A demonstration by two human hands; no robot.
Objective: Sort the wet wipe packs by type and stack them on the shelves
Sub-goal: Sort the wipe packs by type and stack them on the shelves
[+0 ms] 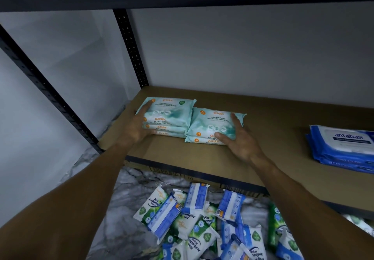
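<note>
Two stacks of teal Guardian antibacterial wipe packs stand side by side on the brown shelf board (269,158). My left hand (135,127) wraps the left side of the left teal stack (172,112), fingers on top and thumb at the front. My right hand (241,141) clasps the right front corner of the right teal stack (210,125), which is slightly lower. The two stacks touch each other. A stack of blue Antabax packs (344,146) lies on the same shelf at the far right.
Below the shelf, a loose pile of green-and-white pine packs and blue packs (202,219) covers the marble floor. Black perforated uprights stand at the back left (131,47) and front left (46,89). Another dark shelf runs overhead. Bare board lies between the teal and blue stacks.
</note>
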